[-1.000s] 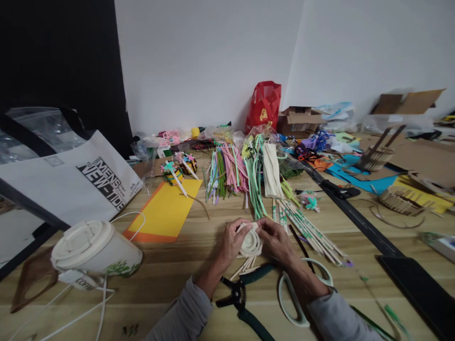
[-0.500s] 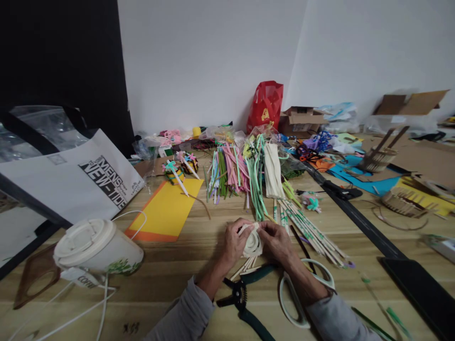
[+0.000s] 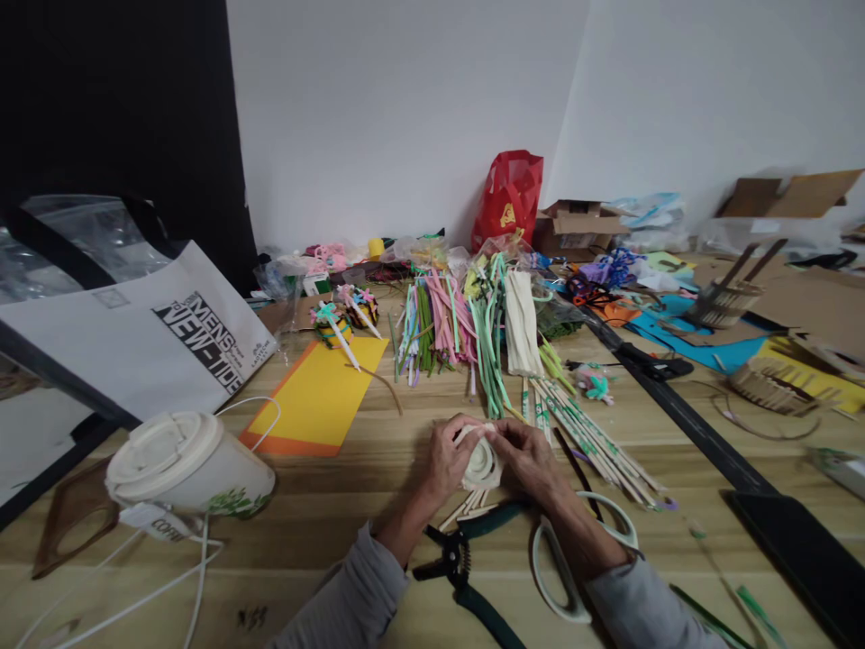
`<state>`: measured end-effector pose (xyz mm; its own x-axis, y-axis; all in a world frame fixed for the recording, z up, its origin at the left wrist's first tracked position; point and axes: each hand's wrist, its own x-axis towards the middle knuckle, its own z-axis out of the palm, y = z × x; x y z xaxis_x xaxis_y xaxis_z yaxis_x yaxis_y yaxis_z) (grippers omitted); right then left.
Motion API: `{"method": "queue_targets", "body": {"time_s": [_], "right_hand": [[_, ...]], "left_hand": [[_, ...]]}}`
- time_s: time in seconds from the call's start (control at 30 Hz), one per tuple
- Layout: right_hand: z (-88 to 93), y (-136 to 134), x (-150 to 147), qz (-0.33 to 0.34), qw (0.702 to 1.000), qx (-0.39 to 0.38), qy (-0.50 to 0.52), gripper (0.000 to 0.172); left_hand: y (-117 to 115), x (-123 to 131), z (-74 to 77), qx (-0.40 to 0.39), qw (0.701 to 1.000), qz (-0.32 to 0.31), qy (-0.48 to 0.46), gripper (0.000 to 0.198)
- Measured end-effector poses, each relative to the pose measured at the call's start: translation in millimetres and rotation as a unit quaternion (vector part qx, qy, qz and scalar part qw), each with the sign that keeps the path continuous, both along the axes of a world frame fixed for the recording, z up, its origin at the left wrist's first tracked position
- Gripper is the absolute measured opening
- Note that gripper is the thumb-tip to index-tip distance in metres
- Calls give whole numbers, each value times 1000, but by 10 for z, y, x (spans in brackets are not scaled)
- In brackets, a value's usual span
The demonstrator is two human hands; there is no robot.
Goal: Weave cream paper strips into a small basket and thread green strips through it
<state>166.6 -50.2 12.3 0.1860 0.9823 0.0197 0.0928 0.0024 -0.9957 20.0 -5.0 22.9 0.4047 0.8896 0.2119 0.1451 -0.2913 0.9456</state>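
Between my two hands is a small cream-coloured coil [image 3: 481, 461], wound in rings like a strip rolled on itself; its exact material I cannot make out. My left hand [image 3: 447, 455] is closed on its left edge. With thumb and fingers, my right hand [image 3: 522, 451] pinches its upper right edge. Short light sticks [image 3: 473, 505] lie just below the coil. Nearer to me are dark-green-handled pruning shears [image 3: 466, 568], lying spread on the table. White-handled scissors [image 3: 558, 577] lie partly under my right forearm, their blades hidden.
Beyond my hands lie bundles of coloured strips [image 3: 439, 315], a cream strip bundle [image 3: 520, 324] and paper-wrapped sticks [image 3: 595, 442]. A lidded coffee cup [image 3: 195, 469] with white cords stands left, near yellow card [image 3: 324, 397]. A black phone-like slab [image 3: 797, 550] lies right.
Both hands stay closed on the coil in nearly the same place, with only slight finger movement. The whole view has shifted a little.
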Motion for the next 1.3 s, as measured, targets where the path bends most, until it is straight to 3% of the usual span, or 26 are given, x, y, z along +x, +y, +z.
{"method": "queue_targets", "body": {"time_s": [0.3,0.83,1.13,1.3], "right_hand": [[51,-21,-13,-42,996,2,-81,26],[33,-20,-76,-46,997,11,-58,25],[26,-41,-84,20,988,21,-152,39],[-43,-56,-116,37,984,19,-171,38]], "left_hand": [[26,3,-83,21,1000,-13,3,24],[-19,41,-47,47,999,12,19,15],[79,-6,-135,31,996,83,3,20],[72,-3,-153,26,996,89,-2,23]]}}
